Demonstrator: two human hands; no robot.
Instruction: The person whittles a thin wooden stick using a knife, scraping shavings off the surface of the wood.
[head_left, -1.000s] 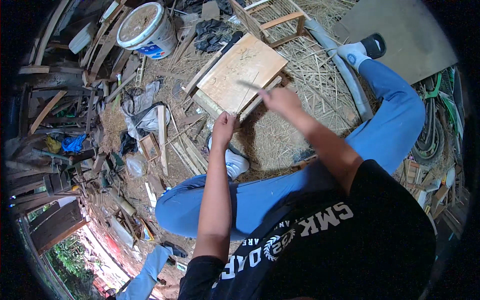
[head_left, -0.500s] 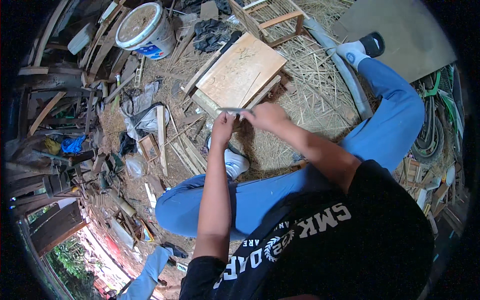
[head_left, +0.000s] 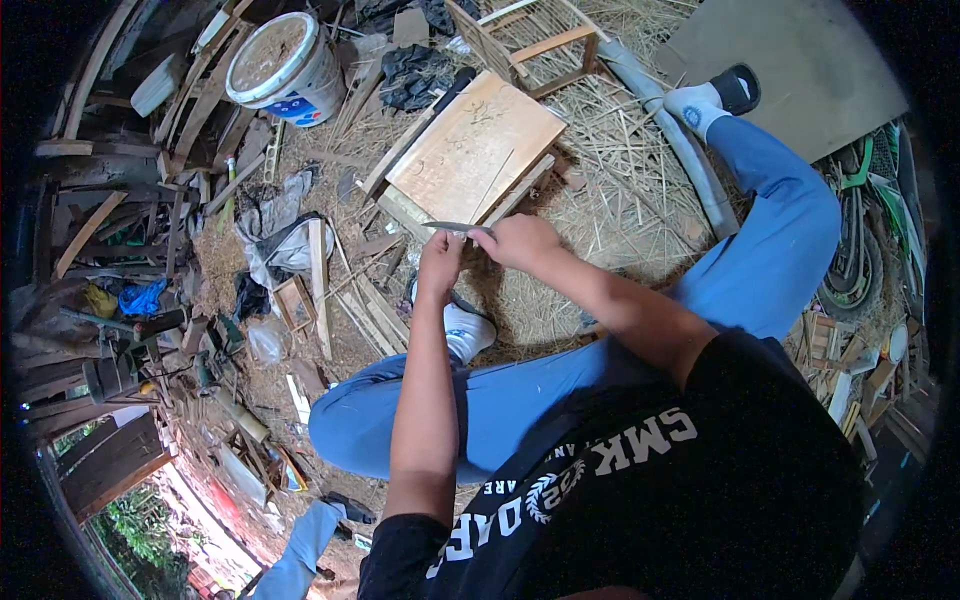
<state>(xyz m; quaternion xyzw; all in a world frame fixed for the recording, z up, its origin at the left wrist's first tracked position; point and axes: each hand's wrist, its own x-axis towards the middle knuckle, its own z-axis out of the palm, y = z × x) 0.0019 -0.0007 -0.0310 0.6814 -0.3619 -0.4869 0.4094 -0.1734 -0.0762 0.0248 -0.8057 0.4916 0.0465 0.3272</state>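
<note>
My right hand [head_left: 525, 243] is closed round the handle end of a knife [head_left: 448, 227]. Its narrow grey blade points left, across the fingertips of my left hand [head_left: 438, 266]. My left fingers are pinched together just under the blade; whatever lies between them is too small and hidden to name. Both hands meet over the near edge of a low wooden block with a pale flat board [head_left: 480, 140] on top. Thin curled shavings and a slender strip lie on that board.
A white bucket [head_left: 290, 75] stands at the far left, near a black plastic bag [head_left: 415, 75]. A slatted wooden frame [head_left: 540, 45] lies beyond the board. Straw and wood offcuts [head_left: 320, 285] litter the ground. At right is a green bicycle or motorbike part [head_left: 855, 240]; my legs spread around the block.
The knife blade now shows more fully, reaching farther left over my left fingertips. Both hands stay close together, and the whole view has shifted slightly.
</note>
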